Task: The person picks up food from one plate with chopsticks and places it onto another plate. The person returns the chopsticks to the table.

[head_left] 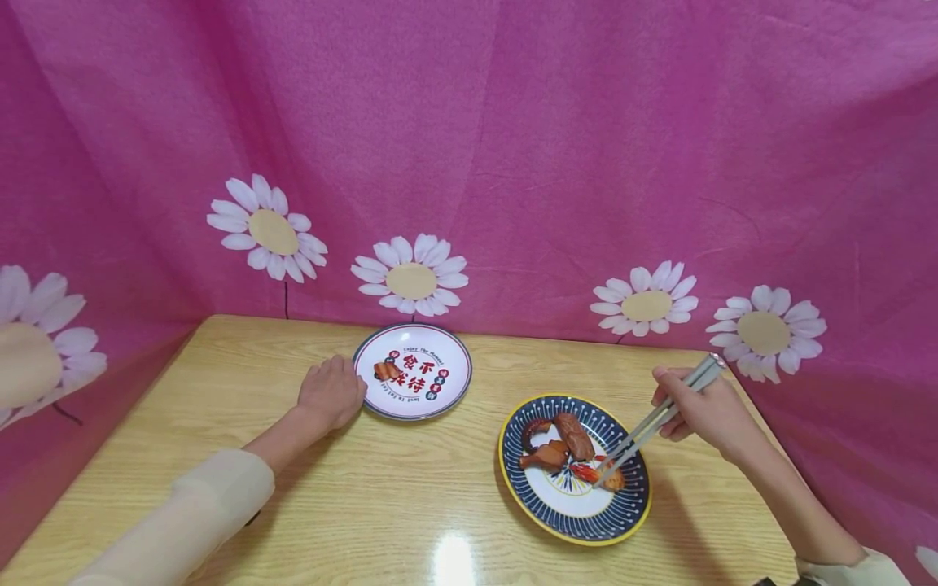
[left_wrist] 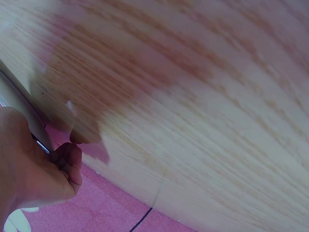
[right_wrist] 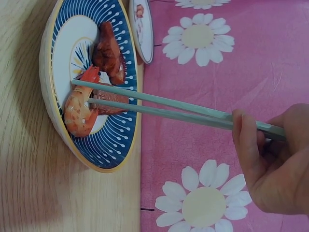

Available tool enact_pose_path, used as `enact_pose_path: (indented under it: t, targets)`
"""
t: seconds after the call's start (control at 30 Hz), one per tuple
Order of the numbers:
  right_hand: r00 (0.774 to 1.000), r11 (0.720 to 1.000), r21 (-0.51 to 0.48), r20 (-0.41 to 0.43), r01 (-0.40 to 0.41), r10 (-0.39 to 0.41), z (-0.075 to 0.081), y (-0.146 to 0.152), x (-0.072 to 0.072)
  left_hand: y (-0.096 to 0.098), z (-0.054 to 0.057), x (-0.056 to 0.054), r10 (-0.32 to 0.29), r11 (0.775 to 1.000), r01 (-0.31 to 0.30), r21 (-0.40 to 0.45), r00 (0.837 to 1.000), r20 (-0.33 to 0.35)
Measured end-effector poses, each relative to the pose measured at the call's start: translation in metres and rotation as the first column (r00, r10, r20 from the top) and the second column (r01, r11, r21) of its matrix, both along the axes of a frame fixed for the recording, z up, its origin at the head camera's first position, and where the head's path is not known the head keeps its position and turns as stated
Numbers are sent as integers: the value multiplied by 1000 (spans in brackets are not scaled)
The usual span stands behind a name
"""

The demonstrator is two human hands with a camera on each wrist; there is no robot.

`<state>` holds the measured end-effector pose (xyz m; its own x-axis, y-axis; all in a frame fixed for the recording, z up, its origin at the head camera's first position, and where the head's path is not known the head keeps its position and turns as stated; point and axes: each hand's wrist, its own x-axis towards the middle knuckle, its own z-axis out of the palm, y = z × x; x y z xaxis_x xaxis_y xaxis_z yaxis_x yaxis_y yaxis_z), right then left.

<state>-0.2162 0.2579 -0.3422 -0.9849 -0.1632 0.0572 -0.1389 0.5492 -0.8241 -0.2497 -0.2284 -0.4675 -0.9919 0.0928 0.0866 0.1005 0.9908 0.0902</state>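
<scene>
In the head view my left hand (head_left: pixel 333 395) is at the left rim of a white plate (head_left: pixel 453 358) with red lettering. Its fingers curl at the plate's edge and grip it, as the left wrist view shows. A small browned piece of meat (head_left: pixel 387 371) lies on that plate. My right hand (head_left: pixel 707 415) holds a pair of metal chopsticks (right_wrist: pixel 183 107), pointing down into a blue-patterned plate (head_left: pixel 531 513) with a yellow rim. The chopstick tips straddle a red-orange shrimp (right_wrist: pixel 79 113), one on either side of it. Whether they squeeze it is unclear.
Beside the shrimp lie a drumstick (head_left: pixel 545 456), a brown sausage-like piece (head_left: pixel 574 437) and a dark curled tentacle-like piece (head_left: pixel 535 433). Both plates stand on a wood-grain table (head_left: pixel 410 488). A pink cloth (head_left: pixel 513 163) with daisies rises behind the table and at both sides.
</scene>
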Motion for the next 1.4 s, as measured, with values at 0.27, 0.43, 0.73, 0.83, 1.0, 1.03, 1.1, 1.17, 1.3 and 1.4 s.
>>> enact_pose_path:
  t: [0.27,0.43,0.73,0.83,1.0,1.03,1.1,1.17,1.3,1.4]
  targets:
    - [1000,1000,14,30,-3,3,1,0,0,0,1,0,0,1000,0,-8,1000,13]
    - [999,1000,27,40,-5,4,4,-2,0,1,1,0,4,1000,-4,-7,1000,3]
    - [998,998,19,21,-61,61,12,-1,2,0,0,0,9,1000,-9,0,1000,8]
    - [998,998,29,23,-59,58,15,0,2,0,0,-1,11,1000,-11,1,1000,14]
    - [999,997,72,20,-40,38,19,1,2,0,0,-1,11,1000,-11,-4,1000,18]
    - [999,996,82,10,-35,35,20,2,2,0,0,-1,11,1000,-11,-4,1000,17]
    - [999,995,90,-15,-31,33,22,2,2,0,0,-1,10,1000,-10,-4,1000,15]
    - [999,996,88,-35,-31,34,23,2,3,0,0,0,8,1000,-8,-3,1000,11]
    - [997,998,45,-58,-40,43,25,1,2,0,1,0,0,1000,0,2,1000,5]
    - [996,999,18,-78,-51,52,26,0,1,0,1,0,-2,1000,2,2,1000,3]
